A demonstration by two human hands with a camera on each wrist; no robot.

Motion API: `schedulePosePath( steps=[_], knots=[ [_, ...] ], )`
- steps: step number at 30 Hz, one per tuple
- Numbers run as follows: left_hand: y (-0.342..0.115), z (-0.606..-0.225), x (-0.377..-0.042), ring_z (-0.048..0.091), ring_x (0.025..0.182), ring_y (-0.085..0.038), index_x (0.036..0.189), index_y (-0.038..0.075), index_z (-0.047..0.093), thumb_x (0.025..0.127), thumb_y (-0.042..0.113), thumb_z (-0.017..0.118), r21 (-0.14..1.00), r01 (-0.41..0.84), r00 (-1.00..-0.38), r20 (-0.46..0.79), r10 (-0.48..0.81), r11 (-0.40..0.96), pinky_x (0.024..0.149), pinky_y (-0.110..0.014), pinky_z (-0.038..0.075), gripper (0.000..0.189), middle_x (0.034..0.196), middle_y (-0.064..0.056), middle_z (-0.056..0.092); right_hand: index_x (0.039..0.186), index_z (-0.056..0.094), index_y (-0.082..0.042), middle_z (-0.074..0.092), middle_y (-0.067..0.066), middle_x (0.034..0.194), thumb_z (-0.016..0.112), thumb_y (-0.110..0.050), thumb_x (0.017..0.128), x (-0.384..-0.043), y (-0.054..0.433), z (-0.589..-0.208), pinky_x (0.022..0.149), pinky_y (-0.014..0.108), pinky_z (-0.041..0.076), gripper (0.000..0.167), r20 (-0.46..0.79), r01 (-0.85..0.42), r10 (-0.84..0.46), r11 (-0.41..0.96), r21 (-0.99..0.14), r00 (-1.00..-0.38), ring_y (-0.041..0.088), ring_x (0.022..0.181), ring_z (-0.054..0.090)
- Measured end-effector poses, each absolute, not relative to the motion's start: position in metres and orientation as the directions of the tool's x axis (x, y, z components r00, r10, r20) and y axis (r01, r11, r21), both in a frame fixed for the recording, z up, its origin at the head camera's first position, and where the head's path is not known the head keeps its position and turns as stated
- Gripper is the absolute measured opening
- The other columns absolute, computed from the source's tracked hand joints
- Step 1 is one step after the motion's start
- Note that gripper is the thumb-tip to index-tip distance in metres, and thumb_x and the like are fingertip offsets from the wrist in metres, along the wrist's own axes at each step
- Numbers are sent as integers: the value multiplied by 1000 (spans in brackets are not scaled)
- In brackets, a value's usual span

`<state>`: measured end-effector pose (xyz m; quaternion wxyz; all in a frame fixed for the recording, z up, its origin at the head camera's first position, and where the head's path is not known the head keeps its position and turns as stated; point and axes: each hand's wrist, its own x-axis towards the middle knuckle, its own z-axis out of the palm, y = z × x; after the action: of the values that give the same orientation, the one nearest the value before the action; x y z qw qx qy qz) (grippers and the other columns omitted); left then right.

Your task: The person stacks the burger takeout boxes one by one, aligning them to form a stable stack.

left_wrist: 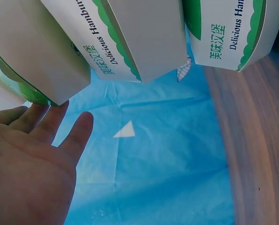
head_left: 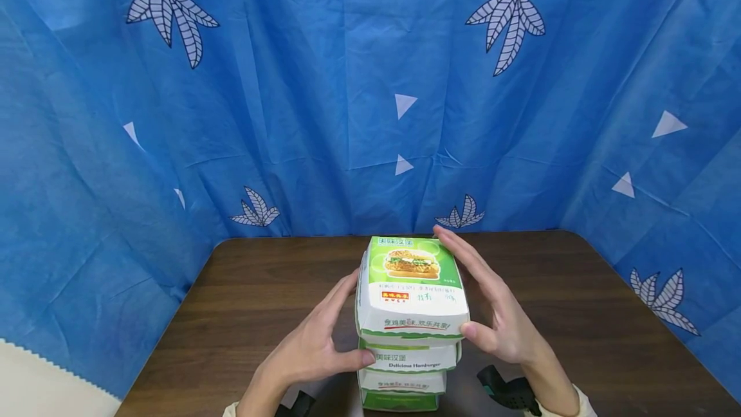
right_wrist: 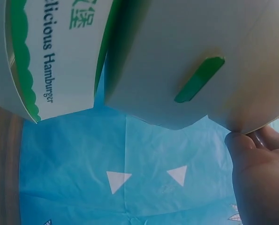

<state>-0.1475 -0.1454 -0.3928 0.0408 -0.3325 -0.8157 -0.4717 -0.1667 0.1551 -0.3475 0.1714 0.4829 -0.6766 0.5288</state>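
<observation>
Three white and green paper hamburger boxes stand in a stack. The top hamburger box (head_left: 413, 307) shows a burger picture on its lid; below it are the middle box (head_left: 411, 358) and the bottom box (head_left: 403, 381). My right hand (head_left: 500, 317) holds the top box, thumb at its front right corner and fingers along its right side. My left hand (head_left: 315, 336) is at the stack's left; in the left wrist view its fingertips touch the top box (left_wrist: 41, 56) while the thumb stands off it. Some left fingertips are hidden behind the box.
A dark wooden table (head_left: 260, 288) carries the stack near its front edge. Behind and beside it hangs a blue curtain (head_left: 324, 114) with leaf and triangle prints. A white surface (head_left: 46, 385) shows at the lower left.
</observation>
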Motion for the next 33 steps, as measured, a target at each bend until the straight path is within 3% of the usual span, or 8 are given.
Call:
schedulePosePath(
  steps=[14,20,24,28,33],
  knots=[
    [-145,-394,-146,40,142,-17,163,37,20,83,35,84,766,560,-783,364,505,316,113,-56,39,103,161,13,35,159,17,11,12,30,168,62,-28,96,-169,157,-351,121,27,25,87,739,-816,-510,-115,-566,-441,38,156,15],
    [-144,-393,-145,40,141,-17,163,37,20,84,37,83,785,541,-790,351,503,302,111,-64,38,102,162,14,33,159,12,11,8,30,168,59,-32,98,-170,157,-353,122,28,24,89,742,-800,-508,-157,-578,-436,37,156,13],
    [-144,-393,-145,40,142,-16,163,37,20,83,37,84,786,537,-794,350,497,305,111,-66,37,102,162,14,33,161,9,7,10,28,168,65,-31,95,-169,156,-352,117,30,35,95,714,-772,-519,-149,-618,-470,34,150,26],
    [-145,-393,-145,41,142,-16,163,37,20,83,36,84,769,553,-790,360,496,322,112,-62,39,102,161,14,34,161,8,7,17,29,165,68,-19,90,-169,155,-351,100,35,51,97,705,-762,-531,-159,-628,-470,31,138,41],
    [-145,-393,-146,40,143,-16,163,36,21,82,37,84,739,581,-778,382,498,340,115,-54,39,103,161,13,35,161,8,9,16,29,165,65,-13,88,-169,155,-351,94,36,54,95,710,-766,-537,-170,-620,-455,30,136,42]
  ],
)
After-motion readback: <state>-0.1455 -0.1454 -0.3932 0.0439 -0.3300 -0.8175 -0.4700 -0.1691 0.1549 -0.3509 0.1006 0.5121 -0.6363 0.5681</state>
